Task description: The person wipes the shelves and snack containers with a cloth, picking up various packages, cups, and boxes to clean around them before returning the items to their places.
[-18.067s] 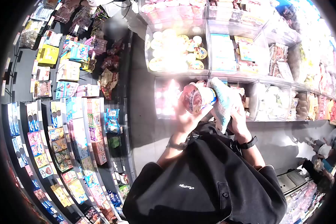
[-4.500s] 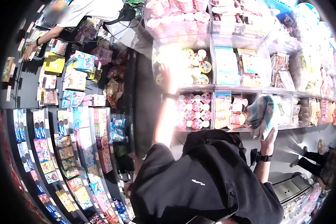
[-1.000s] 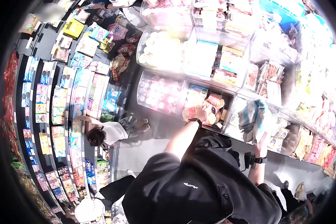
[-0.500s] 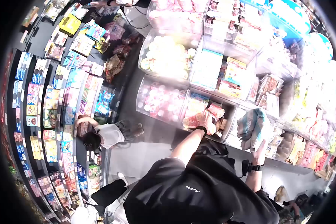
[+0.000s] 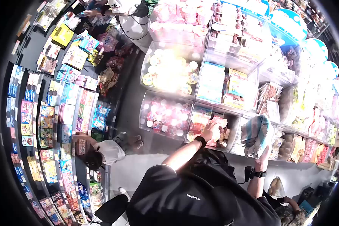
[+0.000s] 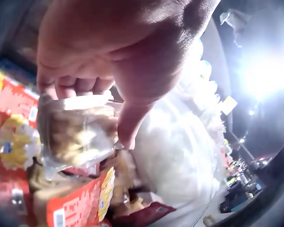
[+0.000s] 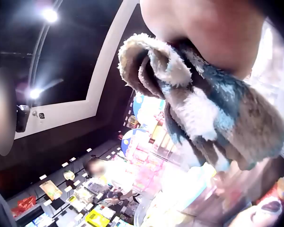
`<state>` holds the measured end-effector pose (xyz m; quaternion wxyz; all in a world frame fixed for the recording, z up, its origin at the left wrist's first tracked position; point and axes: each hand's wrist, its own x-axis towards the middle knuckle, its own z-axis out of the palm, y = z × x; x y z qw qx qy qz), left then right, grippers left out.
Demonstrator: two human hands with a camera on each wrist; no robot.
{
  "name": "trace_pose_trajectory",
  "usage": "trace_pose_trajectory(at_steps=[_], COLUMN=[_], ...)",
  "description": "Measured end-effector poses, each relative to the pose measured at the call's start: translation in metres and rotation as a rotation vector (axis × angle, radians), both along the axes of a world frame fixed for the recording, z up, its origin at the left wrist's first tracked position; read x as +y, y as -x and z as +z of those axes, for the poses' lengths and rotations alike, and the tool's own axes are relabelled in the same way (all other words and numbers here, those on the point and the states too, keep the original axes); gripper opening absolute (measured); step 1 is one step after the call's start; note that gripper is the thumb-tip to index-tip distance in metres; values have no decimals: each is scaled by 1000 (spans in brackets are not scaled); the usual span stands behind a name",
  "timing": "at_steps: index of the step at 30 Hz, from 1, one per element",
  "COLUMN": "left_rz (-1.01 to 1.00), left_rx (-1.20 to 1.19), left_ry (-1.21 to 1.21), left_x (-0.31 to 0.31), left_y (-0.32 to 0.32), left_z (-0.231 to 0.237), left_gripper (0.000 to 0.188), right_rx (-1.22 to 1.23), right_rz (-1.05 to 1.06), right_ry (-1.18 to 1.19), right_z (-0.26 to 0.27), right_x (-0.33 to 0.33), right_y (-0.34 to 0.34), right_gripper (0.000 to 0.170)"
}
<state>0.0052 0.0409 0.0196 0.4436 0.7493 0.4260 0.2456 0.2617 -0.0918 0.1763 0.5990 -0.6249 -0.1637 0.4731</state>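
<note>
My left hand [image 5: 211, 132] reaches into a clear bin of red snack packs [image 5: 197, 122]. In the left wrist view its fingers curl over the top edge of a clear plastic box [image 6: 85, 130] with pale yellowish contents, thumb along the near side. Red and yellow packs [image 6: 75, 203] lie under and beside that box. With my right hand [image 5: 262, 160] I hold a bunched, fluffy towel [image 7: 199, 111] striped blue, white and grey-brown, over the front edge of the bins. The right fingertips are hidden by the cloth.
Left of the hand stands a bin of pink-and-white cups [image 5: 165, 116], with a glare-lit bin of yellow-lidded cups [image 5: 171, 71] behind it. Snack shelves [image 5: 45, 128] line the left side. A person in a white top [image 5: 108, 151] is at those shelves.
The left hand, earlier holding a round tub, then over the yellow-lidded cups, has moved into the red-pack bin and now grips a clear box. The towel has stayed in the right hand.
</note>
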Motion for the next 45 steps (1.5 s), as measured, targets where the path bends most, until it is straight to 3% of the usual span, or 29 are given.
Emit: trace_pose_trajectory(at_steps=[1,3,5,7,9,10,13,16,19,21,23,25,29,30,31,32,33,35,36,37,38,39,41,43,44,45], left_rz=[51,-149,-226,-1,29,13,60,42,-24,150,116,128,183,95,51,14,-18,-33,-44,-37,-30,33,118,-42,154,62], left_rx=[-39,75,152,-208,-508,-685,-819,-1077,-1334,-1261,-1276,-1290,-1383,-958,-1188,-1424,-1620,-1248,-1052,-1069,-1087,-1218,-1144,-1269,-1194,-1115], left_ry=[-253,51,635,349,315,586,666,765,931,956,929,977,1082,849,1015,1212,1411,1058,892,898,904,1183,990,1051,1011,958], left_x=[-3,19,40,27,27,26,20,17,13,4,5,3,1,6,9,12,15,15,14,10,7,6,-3,4,-1,2], left_y=[5,23,52,81,103,115,131,130,122,121,122,124,122,130,129,128,127,126,125,119,112,107,100,95,89,92], left_z=[-12,48,118,127,158,169,206,225,227,231,220,232,208,200,204,208,212,205,199,205,213,221,228,207,230,201], left_gripper=[33,45,55,57,67,72,70,71,83,83,73,60,48,49,47,46,45,44,44,44,44,34,35,34,30,34], right_rx=[-25,88,59,59,77,85,135,140,42,-371,-566,-440,-616,-695,-775,-588,-770,-614,-614,-612,-558,-494,-396,-639,-615,-687], right_rz=[-15,-136,-90,-29,56,101,114,87,362,399,502,548,612,662,715,749,747,686,624,561,487,420,404,473,504,542], right_ry=[-6,-84,-56,-90,-173,-211,-276,-328,-179,-560,-563,-563,-592,-591,-587,-442,-510,-514,-471,-429,-388,-417,-327,-334,-399,-448], right_z=[3,-5,2,12,33,45,70,61,72,76,86,77,82,94,103,94,80,87,81,75,78,68,76,73,72,75], right_x=[2,4,7,19,38,47,74,83,83,93,91,86,82,86,88,77,76,70,64,58,57,60,64,60,59,56], right_y=[5,11,25,44,73,90,143,187,220,245,250,252,251,249,248,249,248,248,247,245,245,244,239,233,229,224], right_gripper=[44,44,41,39,37,36,33,34,34,37,42,44,49,51,52,55,56,37,44,51,48,48,50,51,52,51])
